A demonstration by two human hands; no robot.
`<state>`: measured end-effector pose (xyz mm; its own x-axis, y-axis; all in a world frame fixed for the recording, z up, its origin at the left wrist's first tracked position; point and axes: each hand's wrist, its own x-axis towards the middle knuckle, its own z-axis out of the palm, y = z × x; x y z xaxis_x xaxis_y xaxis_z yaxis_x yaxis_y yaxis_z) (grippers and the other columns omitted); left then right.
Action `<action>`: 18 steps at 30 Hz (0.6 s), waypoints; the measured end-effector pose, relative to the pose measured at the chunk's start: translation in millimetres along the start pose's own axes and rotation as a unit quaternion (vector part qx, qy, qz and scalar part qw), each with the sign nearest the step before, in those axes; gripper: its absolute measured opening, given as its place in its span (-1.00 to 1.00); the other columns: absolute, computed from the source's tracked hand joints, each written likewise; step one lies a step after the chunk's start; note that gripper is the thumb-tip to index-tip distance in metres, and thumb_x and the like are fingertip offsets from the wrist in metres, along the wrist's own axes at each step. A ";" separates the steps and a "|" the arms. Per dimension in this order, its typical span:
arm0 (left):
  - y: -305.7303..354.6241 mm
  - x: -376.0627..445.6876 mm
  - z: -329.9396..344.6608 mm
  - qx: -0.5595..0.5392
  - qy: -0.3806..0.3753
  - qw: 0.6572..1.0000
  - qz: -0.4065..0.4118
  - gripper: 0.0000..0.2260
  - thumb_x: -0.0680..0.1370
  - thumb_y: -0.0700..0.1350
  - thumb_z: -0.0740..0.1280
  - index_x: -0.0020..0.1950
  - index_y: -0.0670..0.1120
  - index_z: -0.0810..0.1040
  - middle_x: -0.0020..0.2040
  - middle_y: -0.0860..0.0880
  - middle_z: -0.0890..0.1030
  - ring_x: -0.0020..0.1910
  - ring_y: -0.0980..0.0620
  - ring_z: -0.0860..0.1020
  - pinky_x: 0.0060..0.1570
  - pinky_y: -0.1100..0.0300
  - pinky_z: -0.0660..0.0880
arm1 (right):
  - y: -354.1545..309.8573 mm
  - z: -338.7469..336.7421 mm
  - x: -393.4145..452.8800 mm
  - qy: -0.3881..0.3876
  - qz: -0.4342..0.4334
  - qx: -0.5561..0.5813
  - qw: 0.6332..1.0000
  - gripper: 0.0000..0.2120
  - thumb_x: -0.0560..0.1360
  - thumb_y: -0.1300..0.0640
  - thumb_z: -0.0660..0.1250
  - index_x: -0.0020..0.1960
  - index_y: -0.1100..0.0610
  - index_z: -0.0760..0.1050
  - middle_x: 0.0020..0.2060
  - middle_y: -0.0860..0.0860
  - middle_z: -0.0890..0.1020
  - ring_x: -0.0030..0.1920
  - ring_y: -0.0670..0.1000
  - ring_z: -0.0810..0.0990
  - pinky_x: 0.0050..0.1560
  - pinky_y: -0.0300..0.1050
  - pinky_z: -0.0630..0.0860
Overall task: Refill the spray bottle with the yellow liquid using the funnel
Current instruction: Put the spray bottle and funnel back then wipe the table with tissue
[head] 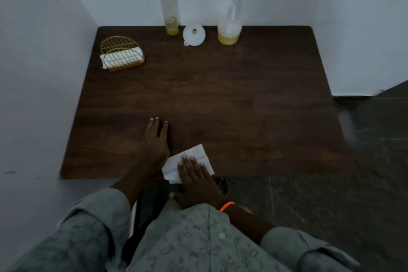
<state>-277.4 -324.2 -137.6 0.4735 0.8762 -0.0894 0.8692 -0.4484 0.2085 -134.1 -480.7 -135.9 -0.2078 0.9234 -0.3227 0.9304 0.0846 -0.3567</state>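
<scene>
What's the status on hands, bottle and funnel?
Left hand flat on table. Right hand pressing tissue. Spray bottle, funnel untouched, unobstructed.

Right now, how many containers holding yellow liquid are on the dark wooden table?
2. The tall clear bottle with the purple cap stands at the far edge, left of the white funnel; the clear spray bottle stands right of it. None appear hidden.

We see a dark wooden table (220,99): napkin holder (122,54) at ten o'clock; tall bottle (167,3), funnel (194,34), spray bottle (230,22) at twelve; tissue (187,161) at six.
</scene>
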 end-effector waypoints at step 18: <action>102.5 -61.0 24.3 -0.036 0.021 0.953 0.300 -0.60 0.59 -0.05 0.17 0.22 -0.26 0.62 0.26 -0.22 0.62 0.24 -0.08 0.61 0.17 0.06 0.57 | 103.3 -38.0 -66.6 0.099 0.035 -0.028 0.994 -0.48 0.51 -0.03 0.13 0.29 0.28 0.54 0.31 0.24 0.56 0.32 0.14 0.56 0.29 0.03 0.52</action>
<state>-213.7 -427.8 -134.5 0.8751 0.4721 0.1063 0.4299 -0.8594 0.2768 -12.7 -519.2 -118.0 -0.0831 0.9828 -0.1647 0.9572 0.0327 -0.2877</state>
